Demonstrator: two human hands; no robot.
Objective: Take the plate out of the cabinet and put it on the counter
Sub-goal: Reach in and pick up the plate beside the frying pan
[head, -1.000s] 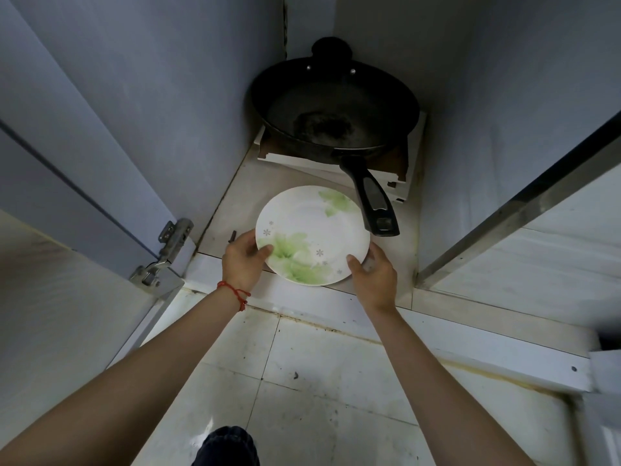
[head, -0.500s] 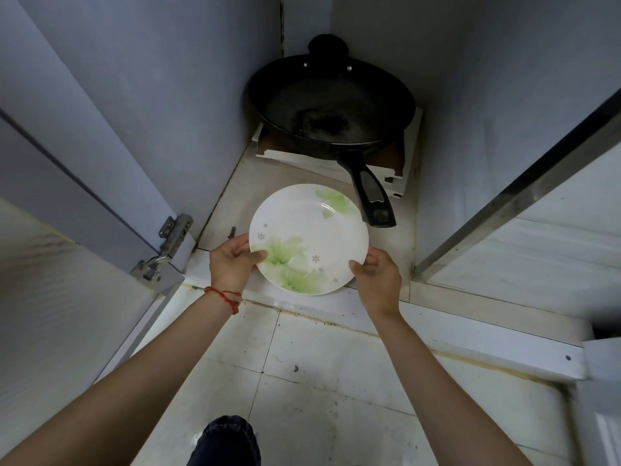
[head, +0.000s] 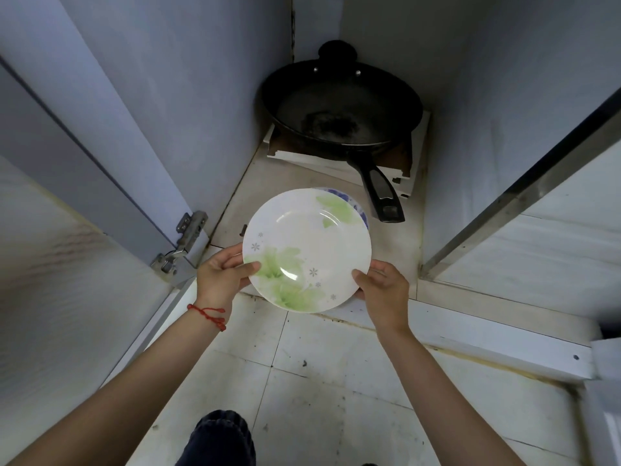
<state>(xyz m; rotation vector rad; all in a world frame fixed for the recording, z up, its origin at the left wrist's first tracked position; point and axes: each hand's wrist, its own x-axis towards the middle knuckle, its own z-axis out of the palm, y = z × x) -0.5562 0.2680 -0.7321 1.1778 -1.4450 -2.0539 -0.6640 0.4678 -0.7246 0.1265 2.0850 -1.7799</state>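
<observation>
A white plate (head: 306, 243) with green leaf prints is held up at the cabinet's front opening, over the threshold. My left hand (head: 221, 277) grips its left rim, thumb on top. My right hand (head: 383, 290) grips the lower right rim. Behind and under the plate, a sliver of another plate with a blue pattern (head: 356, 208) shows on the cabinet floor (head: 268, 183). The counter is out of sight.
A black frying pan (head: 339, 116) sits at the back of the cabinet on white boards, its handle (head: 381, 191) pointing toward the plate. An open door with a hinge (head: 188, 237) stands at left, another door at right. Tiled floor lies below.
The plate has been lifted and drawn toward me, out past the cabinet edge, uncovering a blue-patterned plate beneath. Both hands stay on its rim.
</observation>
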